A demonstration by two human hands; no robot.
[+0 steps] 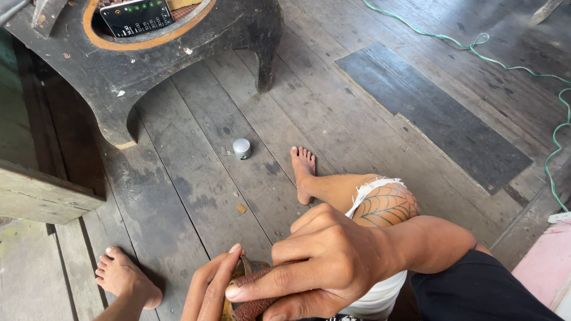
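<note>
A weathered grey plank floor [196, 178] fills the view, with a darker rectangular board [434, 116] laid flat across it at the upper right. At the upper left stands a worn black wooden stool [178, 59] with a round orange-rimmed opening in its top; inside that opening sits a small black rectangular device [135, 16] with a row of green lights and pale markings on its face. A thin green cord [476, 50] snakes over the boards along the upper right edge. The person's two bare feet rest on the floor, and a web-patterned tattoo shows on the right knee above white fabric. At the bottom centre, the right hand [324, 261] is closed over a strip of reddish-brown rough sandpaper [262, 291], pressing it with the forefinger stretched out flat. The left hand [208, 291] holds a small rounded brown wooden piece [244, 270] from below, fingers curled up beside the strip; most of that piece is hidden. Well apart on the floor, near the right foot, stands a small silver cylindrical cap [241, 148].
</note>
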